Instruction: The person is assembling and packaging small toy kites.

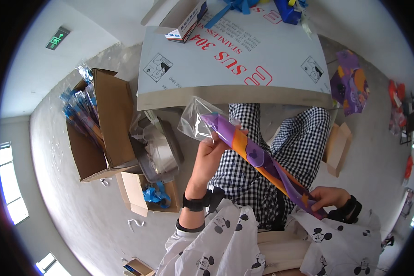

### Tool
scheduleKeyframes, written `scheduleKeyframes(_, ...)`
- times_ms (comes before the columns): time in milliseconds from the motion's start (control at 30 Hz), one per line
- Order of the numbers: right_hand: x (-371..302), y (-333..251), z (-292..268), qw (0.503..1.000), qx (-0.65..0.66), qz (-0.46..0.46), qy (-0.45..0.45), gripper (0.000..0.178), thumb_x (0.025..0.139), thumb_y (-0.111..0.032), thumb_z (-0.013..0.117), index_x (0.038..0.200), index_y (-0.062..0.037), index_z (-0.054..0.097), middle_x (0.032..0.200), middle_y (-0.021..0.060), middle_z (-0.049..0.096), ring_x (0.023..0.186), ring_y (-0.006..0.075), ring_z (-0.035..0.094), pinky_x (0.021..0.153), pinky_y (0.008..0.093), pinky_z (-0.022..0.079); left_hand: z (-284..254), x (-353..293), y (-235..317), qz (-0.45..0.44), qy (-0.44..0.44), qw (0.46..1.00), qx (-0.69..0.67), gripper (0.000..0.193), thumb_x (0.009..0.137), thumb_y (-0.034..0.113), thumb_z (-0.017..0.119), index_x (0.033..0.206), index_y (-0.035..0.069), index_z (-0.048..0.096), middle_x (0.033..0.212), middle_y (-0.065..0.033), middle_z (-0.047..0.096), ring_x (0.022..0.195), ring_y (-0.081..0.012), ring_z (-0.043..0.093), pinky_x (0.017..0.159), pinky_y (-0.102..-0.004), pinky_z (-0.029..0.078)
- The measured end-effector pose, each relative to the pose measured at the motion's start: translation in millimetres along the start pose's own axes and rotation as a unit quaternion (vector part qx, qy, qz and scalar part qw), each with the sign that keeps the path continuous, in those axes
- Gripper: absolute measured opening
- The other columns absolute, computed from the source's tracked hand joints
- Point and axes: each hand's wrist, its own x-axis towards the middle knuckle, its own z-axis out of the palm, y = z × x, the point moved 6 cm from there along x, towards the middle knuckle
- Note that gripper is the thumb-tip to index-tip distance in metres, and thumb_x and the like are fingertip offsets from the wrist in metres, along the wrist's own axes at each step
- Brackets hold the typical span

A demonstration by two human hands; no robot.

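Observation:
A long, narrow roll of purple and orange printed sheet slants across my lap. My left hand is closed round its upper end, below the table edge. A crinkled clear plastic bag lies about that end, above my left hand; whether the roll's tip is inside it I cannot tell. At the lower right end, my right hand pinches the roll between thumb and fingers. Both hands wear black bands at the wrist.
The metal-edged table ahead holds an open small carton and blue ribbon-like pieces. Left are a cardboard box of bagged rolls, a grey plastic bin and a box with blue material. Another purple printed sheet hangs right.

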Motion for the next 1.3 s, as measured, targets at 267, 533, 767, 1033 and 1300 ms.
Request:
scheduleKeyframes(267, -1, -23, -5, 0.992, -0.062, -0.045, 0.095, 0.035, 0.088, -0.014, 0.069, 0.118, 0.0029, 0.061, 0.102, 0.0066, 0.07, 0.086, 0.0115, 0.065, 0.08, 0.0249, 0.052, -3, 3, -19, -0.059, 0.053, 0.997, 0.025, 0.032, 0.098, 0.007, 0.045, 0.126, -0.007, 0.055, 0.119, -0.0197, 0.064, 0.113, -0.0257, 0.062, 0.098, -0.0359, 0.048)
scheduleKeyframes(533, -3, -47, 8, 0.988, -0.056, -0.108, 0.099, 0.037, 0.088, -0.016, 0.07, 0.118, 0.0039, 0.06, 0.102, 0.0082, 0.07, 0.088, 0.0129, 0.066, 0.082, 0.0264, 0.053, 49, 17, -35, -0.047, -0.031, 0.997, 0.055, 0.033, 0.096, -0.005, 0.04, 0.124, -0.006, 0.056, 0.121, -0.0149, 0.064, 0.115, -0.0231, 0.059, 0.102, -0.0341, 0.044)
scheduleKeyframes(767, -39, -100, 14, 0.958, -0.086, -0.215, 0.166, 0.029, 0.085, -0.008, 0.069, 0.109, 0.0065, 0.063, 0.096, 0.0135, 0.071, 0.077, 0.0179, 0.069, 0.075, 0.0287, 0.055, 98, 33, 39, 0.128, -0.01, 0.937, 0.326, 0.015, 0.082, -0.006, 0.055, 0.093, -0.002, 0.062, 0.084, -0.0227, 0.064, 0.079, -0.0404, 0.062, 0.069, -0.0417, 0.05)
scheduleKeyframes(1033, -73, -69, -2, 0.92, 0.012, -0.337, 0.199, 0.021, 0.085, 0.003, 0.063, 0.105, 0.0076, 0.061, 0.092, 0.0167, 0.07, 0.085, 0.0283, 0.07, 0.082, 0.0379, 0.056, 195, 73, 54, 0.233, -0.113, 0.939, 0.225, 0.018, 0.09, -0.002, 0.05, 0.104, 0.0, 0.06, 0.078, -0.0176, 0.06, 0.07, -0.0349, 0.058, 0.063, -0.0393, 0.046)
scheduleKeyframes(1300, -29, 11, -33, 0.941, 0.193, -0.24, 0.141, 0.028, 0.092, -0.007, 0.061, 0.116, 0.0062, 0.054, 0.099, 0.0177, 0.067, 0.086, 0.0273, 0.07, 0.085, 0.0415, 0.057, 159, 58, -160, -0.299, -0.207, 0.931, 0.022, 0.028, 0.1, 0.011, 0.046, 0.12, -0.005, 0.058, 0.109, -0.0078, 0.064, 0.099, -0.0156, 0.061, 0.091, -0.0294, 0.048)
